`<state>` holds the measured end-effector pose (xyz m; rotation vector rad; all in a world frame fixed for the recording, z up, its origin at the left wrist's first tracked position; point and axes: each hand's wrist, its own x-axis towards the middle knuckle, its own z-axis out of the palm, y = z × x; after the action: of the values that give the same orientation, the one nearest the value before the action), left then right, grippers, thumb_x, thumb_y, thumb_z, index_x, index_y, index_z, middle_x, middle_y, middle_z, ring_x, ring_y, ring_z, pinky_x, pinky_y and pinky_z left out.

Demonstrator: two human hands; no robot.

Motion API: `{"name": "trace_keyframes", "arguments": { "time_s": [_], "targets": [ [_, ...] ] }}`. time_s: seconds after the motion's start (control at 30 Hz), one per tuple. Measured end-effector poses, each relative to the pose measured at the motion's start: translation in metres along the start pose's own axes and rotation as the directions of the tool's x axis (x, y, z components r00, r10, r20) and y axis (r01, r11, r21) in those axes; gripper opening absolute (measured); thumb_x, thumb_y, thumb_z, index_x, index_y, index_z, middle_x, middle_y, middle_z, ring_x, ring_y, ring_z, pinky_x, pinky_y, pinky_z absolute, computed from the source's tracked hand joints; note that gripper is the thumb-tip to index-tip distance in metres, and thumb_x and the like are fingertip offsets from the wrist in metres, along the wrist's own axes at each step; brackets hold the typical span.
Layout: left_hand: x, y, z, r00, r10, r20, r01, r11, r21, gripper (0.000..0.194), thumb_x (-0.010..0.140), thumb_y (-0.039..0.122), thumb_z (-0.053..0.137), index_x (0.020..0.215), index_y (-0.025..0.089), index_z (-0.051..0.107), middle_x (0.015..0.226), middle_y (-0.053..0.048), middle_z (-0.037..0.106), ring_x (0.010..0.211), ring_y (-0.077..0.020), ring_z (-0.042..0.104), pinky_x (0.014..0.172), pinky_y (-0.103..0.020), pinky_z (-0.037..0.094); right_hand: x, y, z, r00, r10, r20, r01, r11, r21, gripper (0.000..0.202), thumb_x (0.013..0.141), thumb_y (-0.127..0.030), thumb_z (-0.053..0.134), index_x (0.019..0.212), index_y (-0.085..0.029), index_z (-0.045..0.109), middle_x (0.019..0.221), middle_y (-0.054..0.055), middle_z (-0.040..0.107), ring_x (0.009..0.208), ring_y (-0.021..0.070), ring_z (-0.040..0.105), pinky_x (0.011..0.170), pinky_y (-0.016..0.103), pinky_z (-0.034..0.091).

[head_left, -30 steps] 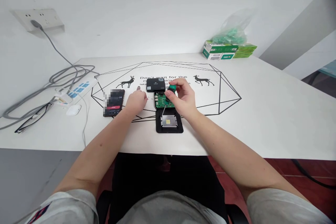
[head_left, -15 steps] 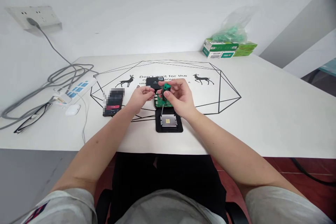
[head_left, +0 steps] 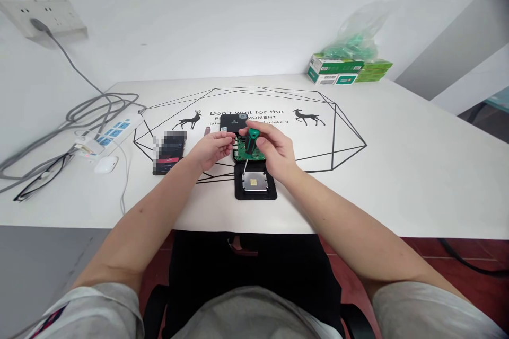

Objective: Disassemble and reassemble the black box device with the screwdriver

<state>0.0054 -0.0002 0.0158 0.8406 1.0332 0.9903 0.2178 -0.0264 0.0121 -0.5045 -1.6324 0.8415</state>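
Note:
My right hand (head_left: 275, 149) is closed around the handle of a green and black screwdriver (head_left: 252, 141). The screwdriver leans, its thin shaft pointing down toward the upper left corner of a silver metal plate (head_left: 260, 179), which sits in a black case part (head_left: 239, 190). Just beyond lies a green circuit board (head_left: 239, 154), partly hidden by my right hand and the handle. My left hand (head_left: 214, 149) is at the board's left edge, its thumb and fingers pinched together; whatever they might hold cannot be made out. A black box-like piece (head_left: 230, 123) lies behind the board.
A phone (head_left: 170, 153) lies left of my left arm. Farther left are a power strip (head_left: 115, 135), a white earbud case (head_left: 106, 164), glasses (head_left: 42, 177) and coiled grey cable (head_left: 95, 108). Green-and-white boxes (head_left: 336, 68) with a plastic bag (head_left: 353, 37) stand at the back right.
The view has shifted slightly. My right fingers have changed position on the screwdriver handle, which now leans more. My left hand stays pinched beside the circuit board.

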Motion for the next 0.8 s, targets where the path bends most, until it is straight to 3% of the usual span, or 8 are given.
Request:
{"name": "trace_keyframes", "arguments": {
  "time_s": [0.13, 0.27, 0.4, 0.5, 0.6, 0.7, 0.8],
  "targets": [
    [-0.001, 0.001, 0.002, 0.999, -0.021, -0.033, 0.020, 0.999, -0.027, 0.010, 0.097, 0.003, 0.076, 0.100, 0.013, 0.078, 0.087, -0.004, 0.074, 0.074, -0.0091, 0.067, 0.081, -0.026, 0.058, 0.003, 0.009, 0.005, 0.987, -0.117, -0.106, 0.102, 0.986, -0.135, 0.033, 0.099, -0.057, 0.076, 0.127, -0.040, 0.079, 0.110, 0.005, 0.074, 0.099, 0.0254, 0.067, 0.084, 0.048, 0.063],
    [-0.001, 0.001, 0.003, 0.999, -0.040, -0.016, 0.040, 0.998, -0.046, 0.012, 0.096, 0.003, 0.079, 0.101, 0.013, 0.077, 0.089, -0.004, 0.075, 0.073, -0.0095, 0.068, 0.077, -0.024, 0.058, 0.003, 0.011, 0.005, 0.981, -0.165, -0.106, 0.152, 0.981, -0.122, 0.031, 0.103, -0.054, 0.072, 0.131, -0.043, 0.079, 0.105, 0.004, 0.070, 0.098, 0.0244, 0.063, 0.086, 0.047, 0.060],
    [-0.001, 0.001, 0.002, 0.999, -0.048, -0.014, 0.048, 0.998, -0.046, 0.012, 0.097, 0.002, 0.077, 0.104, 0.012, 0.077, 0.087, -0.004, 0.075, 0.066, -0.0075, 0.065, 0.068, -0.021, 0.055, 0.004, 0.011, 0.000, 0.988, -0.123, -0.092, 0.119, 0.992, -0.043, 0.033, 0.109, -0.054, 0.059, 0.130, -0.042, 0.081, 0.105, 0.004, 0.068, 0.103, 0.0246, 0.065, 0.092, 0.050, 0.060],
    [-0.001, 0.001, 0.002, 0.999, -0.042, -0.018, 0.041, 0.998, -0.039, 0.011, 0.097, 0.004, 0.079, 0.104, 0.012, 0.076, 0.086, -0.003, 0.074, 0.066, -0.0070, 0.065, 0.065, -0.020, 0.054, 0.006, 0.014, 0.000, 0.990, -0.057, -0.128, 0.057, 0.998, 0.001, 0.031, 0.101, -0.058, 0.073, 0.125, -0.040, 0.080, 0.105, 0.003, 0.068, 0.096, 0.0219, 0.065, 0.087, 0.045, 0.062],
    [-0.001, -0.001, 0.000, 1.000, -0.020, 0.013, 0.021, 0.999, -0.028, 0.013, 0.096, 0.011, 0.086, 0.103, 0.012, 0.075, 0.087, -0.002, 0.072, 0.067, -0.0072, 0.065, 0.066, -0.021, 0.053, 0.009, 0.017, 0.003, 0.982, -0.022, -0.189, 0.040, 0.995, 0.092, 0.034, 0.091, -0.056, 0.088, 0.115, -0.036, 0.076, 0.115, 0.002, 0.070, 0.102, 0.0201, 0.070, 0.088, 0.041, 0.066],
    [-0.001, -0.003, -0.002, 0.998, 0.002, 0.062, -0.002, 1.000, 0.001, 0.023, 0.093, 0.024, 0.093, 0.099, 0.012, 0.074, 0.087, -0.002, 0.071, 0.068, -0.0082, 0.064, 0.066, -0.023, 0.051, 0.009, 0.017, 0.007, 0.982, 0.041, -0.184, -0.003, 0.980, 0.199, 0.038, 0.089, -0.052, 0.091, 0.111, -0.033, 0.065, 0.128, 0.001, 0.073, 0.105, 0.0186, 0.077, 0.083, 0.038, 0.071],
    [-0.001, -0.004, -0.003, 0.996, -0.002, 0.088, -0.001, 0.999, 0.038, 0.029, 0.094, 0.033, 0.092, 0.096, 0.013, 0.072, 0.087, -0.002, 0.070, 0.068, -0.0089, 0.063, 0.065, -0.024, 0.050, 0.006, 0.016, 0.010, 0.984, -0.003, -0.177, 0.038, 0.979, 0.199, 0.039, 0.089, -0.044, 0.093, 0.111, -0.033, 0.063, 0.123, 0.000, 0.078, 0.094, 0.0169, 0.081, 0.076, 0.036, 0.073]
  ]
}}
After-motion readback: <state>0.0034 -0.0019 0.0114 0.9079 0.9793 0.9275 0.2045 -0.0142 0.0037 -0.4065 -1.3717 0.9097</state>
